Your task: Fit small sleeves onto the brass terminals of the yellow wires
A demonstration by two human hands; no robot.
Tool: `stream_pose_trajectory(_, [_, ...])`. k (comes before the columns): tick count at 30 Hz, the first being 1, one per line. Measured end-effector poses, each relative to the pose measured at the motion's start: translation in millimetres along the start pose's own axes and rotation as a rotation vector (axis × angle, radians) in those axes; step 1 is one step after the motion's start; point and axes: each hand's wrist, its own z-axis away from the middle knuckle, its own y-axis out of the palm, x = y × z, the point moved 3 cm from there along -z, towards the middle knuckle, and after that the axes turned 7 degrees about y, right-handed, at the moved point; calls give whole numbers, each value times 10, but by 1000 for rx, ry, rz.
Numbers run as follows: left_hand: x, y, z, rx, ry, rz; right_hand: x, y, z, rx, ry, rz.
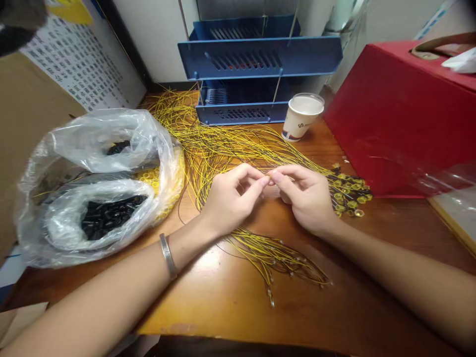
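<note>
My left hand (233, 198) and right hand (308, 198) are pinching something tiny (269, 176) (can't tell what); keeping both steady is probably helping, with yellow wires (219, 136) lying behind.

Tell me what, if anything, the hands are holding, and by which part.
Neither can be told: the left hand and right hand pinch close together by the yellow wires, and anything between them is too small and hidden to make out.

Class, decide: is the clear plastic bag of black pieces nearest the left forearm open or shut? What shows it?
Open: the clear plastic bag gapes at its top, exposing small shiny black pieces.
</note>
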Motion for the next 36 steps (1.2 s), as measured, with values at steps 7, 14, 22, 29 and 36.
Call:
stream_pose_trajectory(7, [5, 18, 24, 38, 28, -146, -76, -60, -34, -228, -24, -314])
stream_pose_trajectory(14, [-3, -9, 2, -7, 53, -109, -2, 22, 6, 114, 46, -2])
stream_pose_trajectory(22, [6, 16, -7, 202, 30, -336, -154, -140, -129, -297, 145, -429])
stream_pose_trajectory(29, [-4, 3, -12, 144, 97, -339, -54, -10, -61, 160, 143, -105])
stream_pose_trajectory(36, [3, 14, -5, 137, 94, -362, -90, -111, -119, -140, 261, -376])
